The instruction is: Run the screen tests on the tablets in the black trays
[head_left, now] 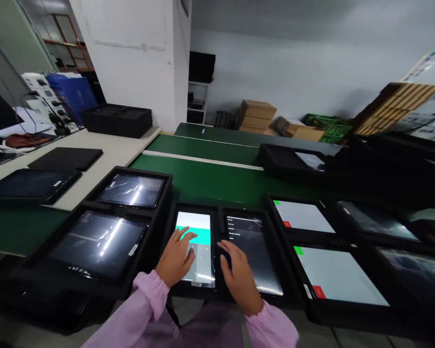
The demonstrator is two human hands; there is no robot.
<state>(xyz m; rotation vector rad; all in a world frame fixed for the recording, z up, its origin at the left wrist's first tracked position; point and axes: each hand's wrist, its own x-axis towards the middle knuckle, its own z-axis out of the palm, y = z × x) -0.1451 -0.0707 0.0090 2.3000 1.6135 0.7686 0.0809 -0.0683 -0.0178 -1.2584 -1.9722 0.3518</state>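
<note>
In front of me a black foam tray (pixel 219 291) holds two tablets side by side. The left tablet (pixel 205 266) is lit, with a white, turquoise and grey screen. Over it my left hand (pixel 177 256) hovers or touches, fingers spread and bent; contact is hard to tell. The right tablet (pixel 253 256) shows a dark screen with a short list of white text lines. My right hand (pixel 239 275) lies over the divider and the left edge of that tablet, fingers apart and slightly curled, holding nothing visible.
Left, another foam tray holds two dark-screened tablets (pixel 97 241). Right, a tray carries tablets (pixel 340 273) with white screens and green and red corners. More trays stand beyond. A black tablet (pixel 32 183) lies on the pale table at left. Cardboard boxes (pixel 255 116) sit behind the green table (pixel 210 174).
</note>
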